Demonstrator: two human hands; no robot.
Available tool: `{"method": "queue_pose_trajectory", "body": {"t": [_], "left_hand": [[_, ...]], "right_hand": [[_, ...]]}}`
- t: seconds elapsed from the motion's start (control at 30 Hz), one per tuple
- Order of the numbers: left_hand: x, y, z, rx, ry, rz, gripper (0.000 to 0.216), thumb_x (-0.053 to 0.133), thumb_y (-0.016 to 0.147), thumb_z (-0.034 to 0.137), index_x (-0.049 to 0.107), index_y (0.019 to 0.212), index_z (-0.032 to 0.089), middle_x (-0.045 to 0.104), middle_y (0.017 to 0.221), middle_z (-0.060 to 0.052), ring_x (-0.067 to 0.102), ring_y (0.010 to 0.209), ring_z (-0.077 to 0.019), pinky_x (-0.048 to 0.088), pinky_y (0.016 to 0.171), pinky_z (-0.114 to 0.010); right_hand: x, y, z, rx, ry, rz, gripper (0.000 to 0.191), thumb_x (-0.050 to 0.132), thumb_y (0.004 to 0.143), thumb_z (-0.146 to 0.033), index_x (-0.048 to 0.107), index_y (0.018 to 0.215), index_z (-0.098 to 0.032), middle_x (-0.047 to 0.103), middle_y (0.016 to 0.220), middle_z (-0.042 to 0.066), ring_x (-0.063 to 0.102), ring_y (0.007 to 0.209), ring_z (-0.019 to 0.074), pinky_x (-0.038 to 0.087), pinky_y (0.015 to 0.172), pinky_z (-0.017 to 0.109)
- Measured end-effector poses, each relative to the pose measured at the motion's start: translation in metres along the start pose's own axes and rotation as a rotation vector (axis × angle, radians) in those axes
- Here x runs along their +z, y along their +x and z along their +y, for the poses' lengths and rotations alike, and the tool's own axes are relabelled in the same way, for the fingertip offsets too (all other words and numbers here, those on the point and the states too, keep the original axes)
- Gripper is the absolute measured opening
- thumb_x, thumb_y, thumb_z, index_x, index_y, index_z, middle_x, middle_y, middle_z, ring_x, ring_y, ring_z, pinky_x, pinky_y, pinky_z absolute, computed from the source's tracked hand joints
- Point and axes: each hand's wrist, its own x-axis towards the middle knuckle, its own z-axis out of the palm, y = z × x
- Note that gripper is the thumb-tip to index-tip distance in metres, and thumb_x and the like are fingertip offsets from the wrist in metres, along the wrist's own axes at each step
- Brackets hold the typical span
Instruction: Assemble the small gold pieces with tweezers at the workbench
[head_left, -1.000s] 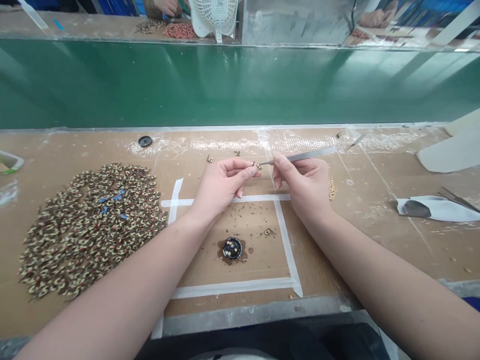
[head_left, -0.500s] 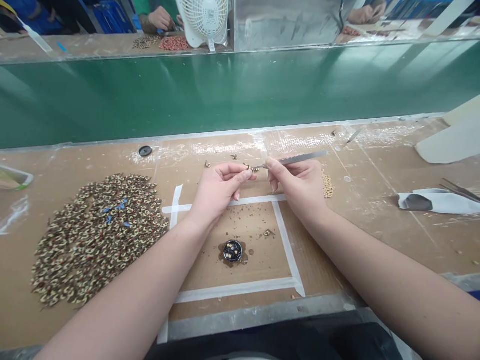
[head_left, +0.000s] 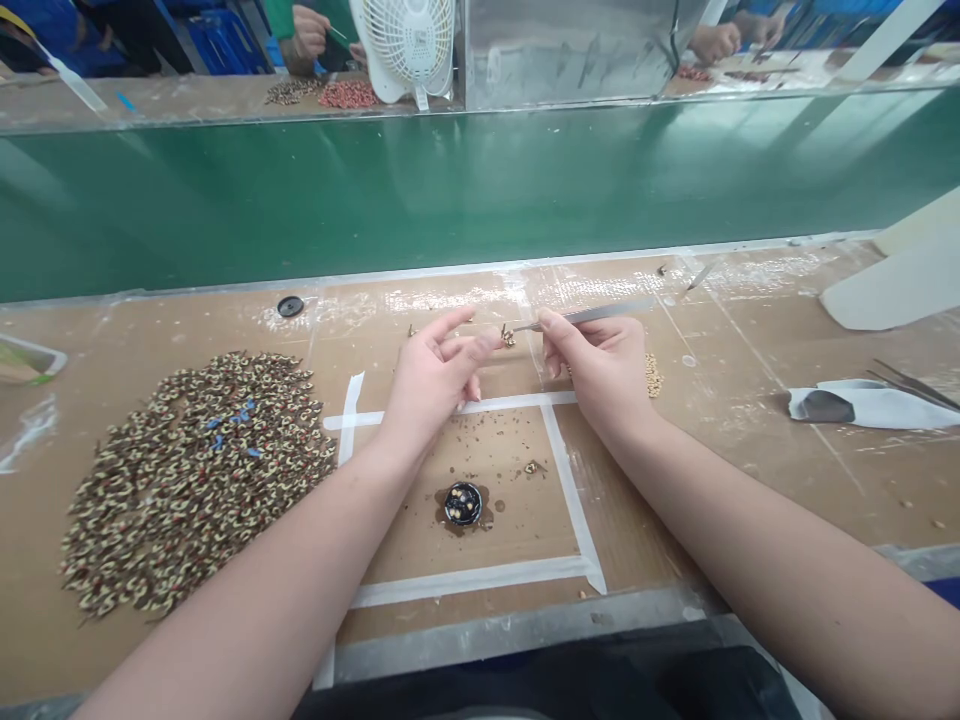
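Observation:
My right hand [head_left: 600,365] is closed on thin metal tweezers [head_left: 596,315] that point left. Their tip holds a tiny brown and gold part [head_left: 508,336] above the cardboard-covered bench [head_left: 675,480]. My left hand [head_left: 435,378] is beside that part with its index finger lifted and fingers apart, one fingertip right next to the part. Below the hands, a small black round piece [head_left: 463,503] with pale dots lies inside a square of white tape [head_left: 561,470]. A big heap of small brown and cream parts [head_left: 195,470] lies to the left.
A green conveyor belt [head_left: 480,180] runs behind the bench. A black disc [head_left: 290,306], a few stray parts, a small pile of yellowish bits [head_left: 654,375] and white paper with tools [head_left: 870,405] lie around. A white fan [head_left: 409,40] and other people's hands [head_left: 307,30] are across the belt.
My left index finger has lifted and the left fingers have spread off the tiny part, which stays at the tweezers' tip. Both hands are otherwise nearly in place.

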Motion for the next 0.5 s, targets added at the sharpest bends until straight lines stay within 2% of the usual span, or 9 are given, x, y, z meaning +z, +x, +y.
{"method": "queue_pose_trajectory", "body": {"t": [0.07,0.13,0.27,0.33,0.43,0.5], "left_hand": [[-0.001,0.002,0.001,0.020,-0.052,0.059,0.060,0.073,0.093,0.063,0.065,0.135,0.022,0.080,0.101,-0.008,0.048,0.044,-0.0054,0.032,0.040,-0.023],[-0.002,0.003,0.000,0.034,-0.082,0.105,0.050,0.065,0.098,0.064,0.069,0.124,0.022,0.076,0.090,-0.004,0.043,0.043,-0.0049,0.027,0.040,-0.023],[-0.003,0.004,-0.001,0.024,-0.059,0.107,0.041,0.064,0.100,0.060,0.073,0.111,0.022,0.070,0.082,-0.002,0.039,0.042,-0.0045,0.025,0.040,-0.024],[-0.003,0.004,-0.002,0.015,-0.063,0.109,0.042,0.063,0.100,0.060,0.074,0.107,0.021,0.071,0.083,-0.003,0.040,0.043,-0.0044,0.027,0.040,-0.023],[-0.005,0.005,-0.004,0.003,-0.100,0.120,0.041,0.065,0.099,0.059,0.075,0.103,0.020,0.071,0.083,-0.004,0.039,0.043,-0.0042,0.025,0.039,-0.023],[-0.006,0.006,-0.005,-0.001,-0.136,0.120,0.040,0.067,0.098,0.058,0.075,0.101,0.019,0.070,0.081,-0.004,0.039,0.042,-0.0040,0.023,0.039,-0.022]], "right_hand": [[-0.002,0.002,0.002,-0.006,-0.098,-0.016,0.055,0.074,0.097,-0.044,0.058,0.051,-0.020,0.054,0.048,-0.001,0.048,0.047,0.0109,0.036,0.050,0.029],[-0.003,0.003,0.005,-0.097,-0.193,-0.023,0.051,0.073,0.097,-0.044,0.062,0.053,-0.020,0.056,0.050,-0.001,0.050,0.049,0.0116,0.035,0.050,0.030],[-0.006,0.000,0.004,-0.517,-0.313,0.000,0.021,0.071,0.100,-0.033,0.080,0.083,-0.025,0.070,0.068,0.001,0.061,0.060,0.0146,0.044,0.056,0.031],[-0.009,-0.003,-0.001,-0.732,-0.391,0.005,0.012,0.072,0.098,-0.027,0.083,0.094,-0.027,0.071,0.069,0.002,0.059,0.057,0.0139,0.044,0.052,0.031],[-0.015,-0.008,-0.012,-1.002,-0.516,-0.004,0.015,0.075,0.094,-0.020,0.083,0.103,-0.029,0.071,0.066,0.001,0.059,0.052,0.0125,0.045,0.048,0.029],[-0.020,-0.011,-0.021,-1.113,-0.557,-0.043,0.022,0.074,0.095,-0.016,0.082,0.111,-0.029,0.075,0.069,0.001,0.063,0.054,0.0127,0.048,0.050,0.028]]}}
